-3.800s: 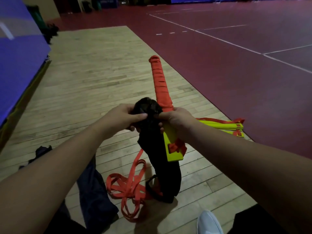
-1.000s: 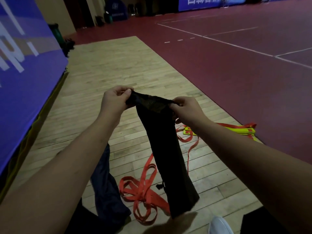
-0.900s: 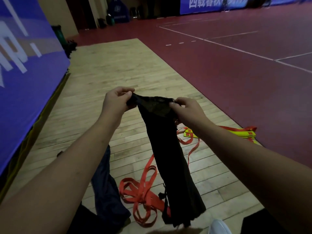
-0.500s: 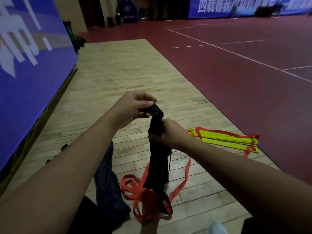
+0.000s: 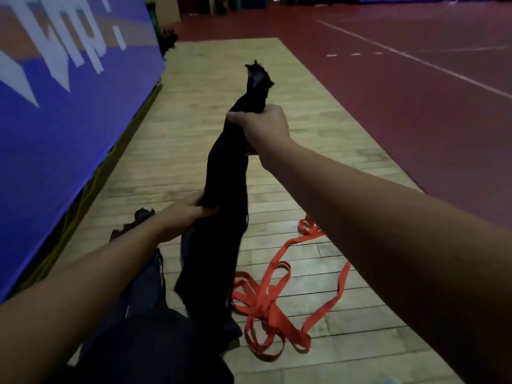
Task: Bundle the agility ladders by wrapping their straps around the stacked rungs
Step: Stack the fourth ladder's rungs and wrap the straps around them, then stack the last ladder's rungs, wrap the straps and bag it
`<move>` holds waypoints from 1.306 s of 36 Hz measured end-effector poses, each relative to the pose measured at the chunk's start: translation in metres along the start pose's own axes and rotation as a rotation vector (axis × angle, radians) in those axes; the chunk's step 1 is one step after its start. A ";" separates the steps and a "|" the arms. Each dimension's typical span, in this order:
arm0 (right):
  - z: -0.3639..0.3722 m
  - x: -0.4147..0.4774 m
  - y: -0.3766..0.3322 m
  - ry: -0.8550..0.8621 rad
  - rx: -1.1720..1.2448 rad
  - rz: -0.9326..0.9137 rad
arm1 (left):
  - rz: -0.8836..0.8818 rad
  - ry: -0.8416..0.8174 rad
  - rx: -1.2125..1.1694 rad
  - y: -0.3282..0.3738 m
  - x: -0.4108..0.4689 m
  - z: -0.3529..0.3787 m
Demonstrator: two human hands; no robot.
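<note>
Right hand (image 5: 263, 128) grips the limp black cloth bag (image 5: 224, 176) high, left hand (image 5: 182, 217) midway; the floppy orange straps (image 5: 266, 306) beside it likely want gathering end-first.

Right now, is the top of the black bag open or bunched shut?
Bunched shut: the right hand grips the black bag just below its top, squeezing the fabric into a narrow neck.

head cam, wide-angle, looks fwd and down, close to arms
</note>
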State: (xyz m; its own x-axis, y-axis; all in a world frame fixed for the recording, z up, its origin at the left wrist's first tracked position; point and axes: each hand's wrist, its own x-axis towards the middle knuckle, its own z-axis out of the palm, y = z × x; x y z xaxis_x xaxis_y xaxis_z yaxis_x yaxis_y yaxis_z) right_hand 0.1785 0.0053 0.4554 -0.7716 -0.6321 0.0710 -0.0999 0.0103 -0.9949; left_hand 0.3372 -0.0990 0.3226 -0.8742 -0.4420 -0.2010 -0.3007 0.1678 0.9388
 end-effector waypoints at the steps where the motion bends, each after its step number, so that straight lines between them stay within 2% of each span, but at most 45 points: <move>1: 0.008 0.008 0.010 0.019 0.010 0.033 | -0.011 0.057 -0.052 -0.008 0.002 -0.005; 5: 0.049 0.037 0.078 -0.008 -0.031 0.139 | -0.114 0.248 -0.035 -0.059 0.010 -0.021; 11: 0.093 0.035 0.189 -0.326 -0.067 0.333 | -0.318 0.494 -0.179 -0.148 0.024 -0.031; 14: 0.112 0.032 0.241 -0.431 -0.115 0.401 | -0.435 0.549 -0.201 -0.193 0.034 -0.038; 17: 0.131 0.028 0.285 -0.461 -0.154 0.453 | -0.537 0.573 -0.169 -0.231 0.046 -0.046; 21: 0.140 0.031 0.328 -0.478 -0.134 0.528 | -0.682 0.493 -0.059 -0.258 0.066 -0.051; 24: 0.119 0.036 0.342 -0.476 -0.199 0.549 | -0.703 0.408 0.186 -0.249 0.087 -0.044; 27: 0.075 0.050 0.346 -0.430 -0.212 0.577 | -0.631 0.225 0.461 -0.215 0.117 -0.026; 31: -0.014 0.071 0.341 -0.310 -0.198 0.582 | -0.480 0.018 0.640 -0.159 0.168 0.018; 40: -0.228 0.083 0.351 0.004 -0.308 0.633 | -0.259 -0.278 0.629 -0.052 0.261 0.167; 43: -0.285 0.081 0.370 0.071 -0.452 0.665 | -0.184 -0.341 0.702 -0.050 0.287 0.226; 47: -0.337 0.086 0.405 0.095 -0.817 0.678 | -0.102 -0.364 0.813 -0.083 0.311 0.288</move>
State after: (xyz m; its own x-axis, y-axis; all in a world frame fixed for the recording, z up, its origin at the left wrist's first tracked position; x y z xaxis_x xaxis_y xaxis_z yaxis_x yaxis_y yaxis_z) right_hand -0.1401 0.2166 0.0822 -0.8664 -0.2366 -0.4396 0.0053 0.8761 -0.4820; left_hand -0.0198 0.0034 0.1017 -0.8535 -0.2053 -0.4790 -0.4399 0.7765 0.4511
